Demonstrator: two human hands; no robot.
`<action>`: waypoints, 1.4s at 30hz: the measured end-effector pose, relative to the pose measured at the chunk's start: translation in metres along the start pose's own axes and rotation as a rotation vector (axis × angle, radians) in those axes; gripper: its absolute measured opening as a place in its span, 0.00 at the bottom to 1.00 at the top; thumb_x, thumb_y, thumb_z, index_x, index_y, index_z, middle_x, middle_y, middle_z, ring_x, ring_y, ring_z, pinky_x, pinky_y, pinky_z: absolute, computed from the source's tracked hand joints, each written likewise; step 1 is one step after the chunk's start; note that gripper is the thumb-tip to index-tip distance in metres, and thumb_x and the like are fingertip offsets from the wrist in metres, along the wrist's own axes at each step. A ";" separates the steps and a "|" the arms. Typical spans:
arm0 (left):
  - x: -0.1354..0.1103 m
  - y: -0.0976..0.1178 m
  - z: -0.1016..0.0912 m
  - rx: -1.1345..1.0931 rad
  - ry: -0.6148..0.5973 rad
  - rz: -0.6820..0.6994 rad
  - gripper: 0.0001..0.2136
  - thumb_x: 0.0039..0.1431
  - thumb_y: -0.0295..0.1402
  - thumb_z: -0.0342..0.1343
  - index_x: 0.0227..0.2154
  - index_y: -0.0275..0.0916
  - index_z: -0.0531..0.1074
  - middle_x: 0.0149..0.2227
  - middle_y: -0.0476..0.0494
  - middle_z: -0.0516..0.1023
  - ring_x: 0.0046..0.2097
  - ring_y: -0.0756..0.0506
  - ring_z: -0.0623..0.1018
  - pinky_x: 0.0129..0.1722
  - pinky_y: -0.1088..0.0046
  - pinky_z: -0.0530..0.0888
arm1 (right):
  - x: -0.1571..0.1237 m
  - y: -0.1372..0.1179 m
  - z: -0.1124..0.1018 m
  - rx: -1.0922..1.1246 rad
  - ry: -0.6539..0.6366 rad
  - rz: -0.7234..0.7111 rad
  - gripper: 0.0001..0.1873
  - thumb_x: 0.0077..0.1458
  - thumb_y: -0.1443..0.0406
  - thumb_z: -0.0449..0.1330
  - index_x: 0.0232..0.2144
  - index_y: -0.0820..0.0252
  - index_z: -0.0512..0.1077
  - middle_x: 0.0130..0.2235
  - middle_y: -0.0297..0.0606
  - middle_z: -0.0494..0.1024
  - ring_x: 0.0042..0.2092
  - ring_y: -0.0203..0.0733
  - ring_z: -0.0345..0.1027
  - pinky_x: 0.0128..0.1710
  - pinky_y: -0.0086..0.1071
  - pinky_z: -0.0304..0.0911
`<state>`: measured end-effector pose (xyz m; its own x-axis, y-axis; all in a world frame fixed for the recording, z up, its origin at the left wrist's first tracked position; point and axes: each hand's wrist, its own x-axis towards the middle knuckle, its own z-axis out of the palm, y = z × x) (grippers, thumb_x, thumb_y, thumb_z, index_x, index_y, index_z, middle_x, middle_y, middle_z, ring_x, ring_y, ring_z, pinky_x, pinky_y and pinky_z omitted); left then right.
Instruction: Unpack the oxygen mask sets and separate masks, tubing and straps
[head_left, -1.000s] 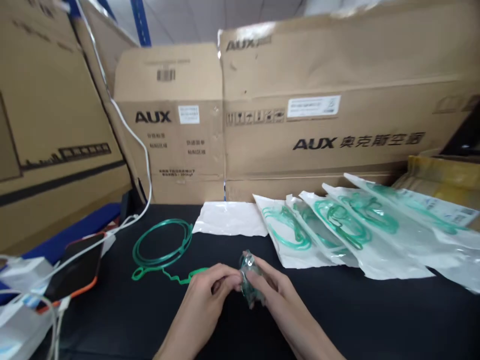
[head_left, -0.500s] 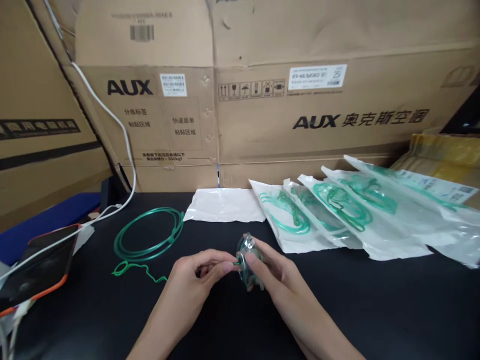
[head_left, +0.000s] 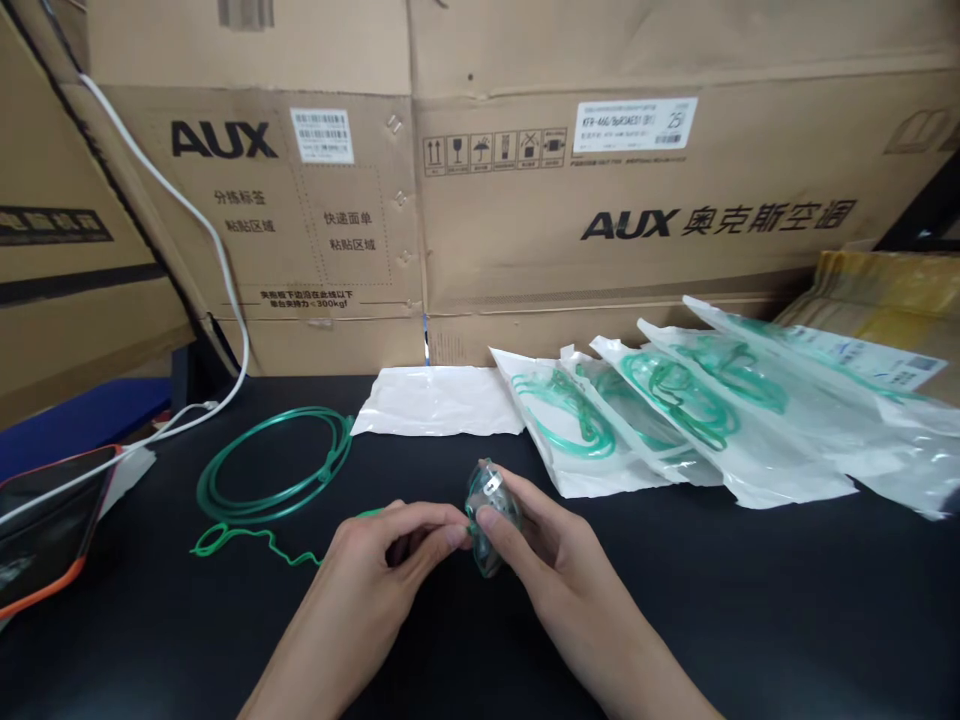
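Note:
Fingers and thumb of my right hand (head_left: 544, 530) are wrapped round a clear oxygen mask (head_left: 486, 555), which is tilted with its metal nose clip toward the top. Just left of it, my left hand (head_left: 409, 545) pinches at the mask's near edge. A thin green elastic strap (head_left: 289, 553) runs out from behind my left hand onto the table and ends in a small loop. The strap's end between my fingertips is mostly hidden. Farther left lies a coil of green tubing (head_left: 217, 495), apart from both hands.
Several white and clear pouches (head_left: 574, 480) holding green tubing overlap at the right. A flat white pouch (head_left: 442, 405) lies at the back. An orange-edged phone (head_left: 45, 530) with a white cable (head_left: 225, 260) is at the left. Cardboard boxes (head_left: 510, 240) stand behind the black table (head_left: 480, 660).
The view has shifted a little, so the surroundings sit slightly left and higher. In my right hand the mask has turned slightly. My left fingertips remain at its edge.

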<state>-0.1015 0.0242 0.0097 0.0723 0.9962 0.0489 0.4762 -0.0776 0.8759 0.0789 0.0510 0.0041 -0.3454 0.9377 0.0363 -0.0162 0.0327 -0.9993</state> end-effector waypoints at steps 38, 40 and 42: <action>-0.003 0.001 -0.005 0.015 -0.029 -0.053 0.16 0.67 0.48 0.53 0.35 0.45 0.79 0.34 0.50 0.81 0.40 0.42 0.77 0.39 0.71 0.69 | -0.003 -0.008 -0.015 -0.679 0.139 -0.461 0.12 0.66 0.71 0.53 0.32 0.54 0.70 0.49 0.40 0.76 0.57 0.45 0.70 0.55 0.37 0.63; -0.005 0.001 -0.008 0.048 -0.033 -0.045 0.16 0.67 0.49 0.52 0.35 0.45 0.79 0.34 0.50 0.81 0.40 0.42 0.77 0.39 0.71 0.69 | 0.000 -0.016 -0.027 -0.724 0.196 -0.498 0.11 0.67 0.70 0.54 0.32 0.53 0.70 0.49 0.40 0.77 0.57 0.46 0.70 0.56 0.39 0.62; -0.006 0.000 -0.011 0.073 -0.031 -0.048 0.16 0.68 0.49 0.52 0.35 0.45 0.78 0.34 0.50 0.80 0.40 0.42 0.76 0.39 0.72 0.69 | 0.001 -0.023 -0.036 -0.753 0.284 -0.529 0.09 0.67 0.68 0.55 0.33 0.52 0.70 0.49 0.39 0.77 0.55 0.48 0.71 0.56 0.42 0.62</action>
<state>-0.1113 0.0189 0.0146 0.0743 0.9972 -0.0086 0.5421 -0.0332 0.8396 0.1133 0.0634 0.0265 -0.2252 0.7832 0.5796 0.5361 0.5963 -0.5974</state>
